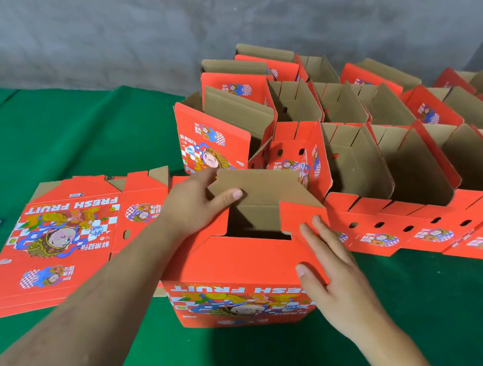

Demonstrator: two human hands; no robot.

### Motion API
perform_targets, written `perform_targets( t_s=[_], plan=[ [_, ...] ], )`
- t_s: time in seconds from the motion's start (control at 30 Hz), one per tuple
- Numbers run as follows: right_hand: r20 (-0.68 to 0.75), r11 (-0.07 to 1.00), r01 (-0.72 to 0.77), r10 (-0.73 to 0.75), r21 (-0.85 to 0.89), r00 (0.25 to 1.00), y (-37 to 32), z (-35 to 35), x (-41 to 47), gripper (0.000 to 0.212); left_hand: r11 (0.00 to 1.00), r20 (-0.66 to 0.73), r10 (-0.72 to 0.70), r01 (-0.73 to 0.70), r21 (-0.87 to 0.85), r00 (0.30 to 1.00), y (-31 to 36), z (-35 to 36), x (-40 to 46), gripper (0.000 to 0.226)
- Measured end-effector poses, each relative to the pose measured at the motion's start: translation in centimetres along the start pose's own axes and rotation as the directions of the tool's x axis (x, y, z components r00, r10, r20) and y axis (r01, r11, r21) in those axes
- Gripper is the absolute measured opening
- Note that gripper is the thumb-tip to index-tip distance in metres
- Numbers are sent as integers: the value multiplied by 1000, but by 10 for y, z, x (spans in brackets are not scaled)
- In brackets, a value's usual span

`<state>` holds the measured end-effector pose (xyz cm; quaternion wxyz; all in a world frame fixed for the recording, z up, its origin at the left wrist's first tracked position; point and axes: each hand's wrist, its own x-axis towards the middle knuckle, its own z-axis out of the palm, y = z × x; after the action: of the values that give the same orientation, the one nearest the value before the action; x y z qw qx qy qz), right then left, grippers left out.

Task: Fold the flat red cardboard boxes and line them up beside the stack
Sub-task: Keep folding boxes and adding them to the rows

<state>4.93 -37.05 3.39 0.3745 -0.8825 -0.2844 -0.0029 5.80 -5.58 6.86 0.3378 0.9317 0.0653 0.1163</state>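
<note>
While our left hand point(192, 204) pinches a brown flap of the half-folded red box point(243, 261), our right hand point(335, 271) presses flat, fingers straight, on its red flap.

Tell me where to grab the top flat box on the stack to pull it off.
Take the top flat box by its right edge, coming from the right. That edge overhangs the green cloth beside the half-folded box, so fingers could likely slip under; the sheet lies flat elsewhere.
</note>
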Motion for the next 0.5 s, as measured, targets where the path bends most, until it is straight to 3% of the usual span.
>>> perform_targets(
  t_s=[0.07,0.13,0.2,0.27,0.4,0.5],
  plan=[
    [8,999,-7,7,-37,1000,1,0,-2,61,969,29,248,-247,-27,968,-4,-3,-9,75],
    [4,999,-28,28,-30,1000,1,0,-4,58,944,130,317,-299,-143,939,-3,-7,-18,71],
    [-4,999,-44,44,-17,999,1,-1,-5,55,937,154,341,-321,-138,927,1,-8,-23,82],
    [5,997,-77,77,24,997,1,-1,-5,54,949,163,315,-307,-72,935,9,-9,-28,72],
    [80,987,-95,86,126,993,2,-8,-2,52,993,297,117,-113,-32,948,16,-15,-29,47],
    [92,976,-97,80,193,992,2,-14,3,36,986,440,72,-130,103,895,11,-19,-24,68]
  ],
)
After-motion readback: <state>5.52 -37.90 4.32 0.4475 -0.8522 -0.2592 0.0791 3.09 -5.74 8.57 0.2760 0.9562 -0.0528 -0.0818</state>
